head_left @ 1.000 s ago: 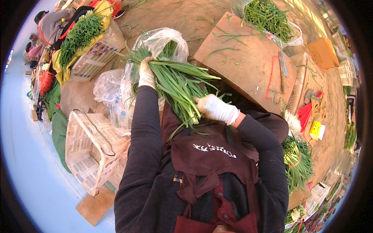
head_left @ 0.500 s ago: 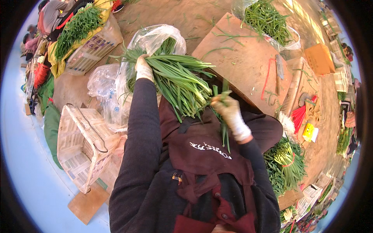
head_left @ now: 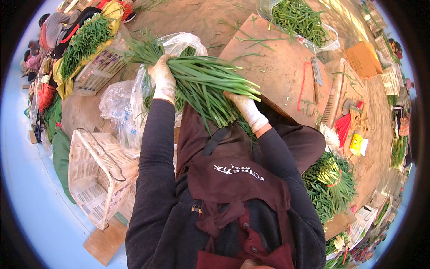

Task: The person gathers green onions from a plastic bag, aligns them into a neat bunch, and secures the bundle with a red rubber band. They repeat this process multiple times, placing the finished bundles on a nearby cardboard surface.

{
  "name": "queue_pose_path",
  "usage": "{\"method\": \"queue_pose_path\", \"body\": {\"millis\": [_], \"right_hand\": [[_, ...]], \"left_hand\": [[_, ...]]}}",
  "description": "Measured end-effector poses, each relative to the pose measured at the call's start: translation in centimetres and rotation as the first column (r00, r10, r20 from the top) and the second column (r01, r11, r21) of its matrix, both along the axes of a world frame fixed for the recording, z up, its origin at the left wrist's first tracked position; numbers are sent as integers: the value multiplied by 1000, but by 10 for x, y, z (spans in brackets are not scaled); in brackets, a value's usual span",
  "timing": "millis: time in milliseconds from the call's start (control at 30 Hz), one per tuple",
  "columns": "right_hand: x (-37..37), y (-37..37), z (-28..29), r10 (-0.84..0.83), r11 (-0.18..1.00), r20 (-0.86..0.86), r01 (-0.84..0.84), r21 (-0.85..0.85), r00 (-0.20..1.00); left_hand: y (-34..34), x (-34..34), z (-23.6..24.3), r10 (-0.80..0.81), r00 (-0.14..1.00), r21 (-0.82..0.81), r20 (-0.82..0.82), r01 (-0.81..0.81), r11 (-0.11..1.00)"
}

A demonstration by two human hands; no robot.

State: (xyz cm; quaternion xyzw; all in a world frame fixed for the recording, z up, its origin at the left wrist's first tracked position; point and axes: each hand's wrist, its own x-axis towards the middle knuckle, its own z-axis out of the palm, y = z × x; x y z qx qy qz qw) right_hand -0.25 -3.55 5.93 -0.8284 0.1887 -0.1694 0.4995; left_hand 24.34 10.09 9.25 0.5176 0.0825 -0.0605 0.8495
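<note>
Just above the centre of the frame, we hold a thick bundle of long green leaves (head_left: 210,78), its leafy tips fanning toward the upper left and its pale stem ends pointing right and down. Our left hand (head_left: 162,80), in a whitish glove, is clamped around the leafy part of the bundle. Our right hand (head_left: 247,109), also gloved, touches the stem ends from the lower right; its fingertips are hidden behind the stems, so we cannot tell whether they close on any. Below the bundle we see our dark brown apron (head_left: 237,179).

Behind our left hand stands an open clear bag (head_left: 195,41) with more greens inside, and crumpled clear plastic (head_left: 117,102) lies to its left. Right of the bundle, a wooden board (head_left: 277,76) carries loose strands and, near its right edge, a knife (head_left: 316,71). At the upper right we have another bag of greens (head_left: 298,22) and a cardboard box (head_left: 363,59). A tied bunch (head_left: 331,179) sits at the lower right, near a yellow packet (head_left: 356,144). At the lower left, a white crate (head_left: 101,179) is tipped on its side.
</note>
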Motion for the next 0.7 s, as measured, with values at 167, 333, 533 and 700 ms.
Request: {"method": "queue_pose_path", "body": {"millis": [167, 333, 533, 700], "right_hand": [[-15, -10, -40, 98, 743, -47, -105, -661, 994], [-73, -29, 8, 19, 991, -306, 22, 129, 952], [-72, 2, 75, 307, 952, -39, -307, -4, 951], [35, 16, 44, 367, 478, -108, -286, -830, 924]], "left_hand": [[0, 16, 2, 117, 990, 95, -84, -109, 990], [1, 36, -20, 199, 968, 101, -155, -185, 978], [-6, 55, -34, 201, 977, 215, -64, -184, 959], [-19, 56, -24, -1, 999, 392, -34, 14, 920]]}}
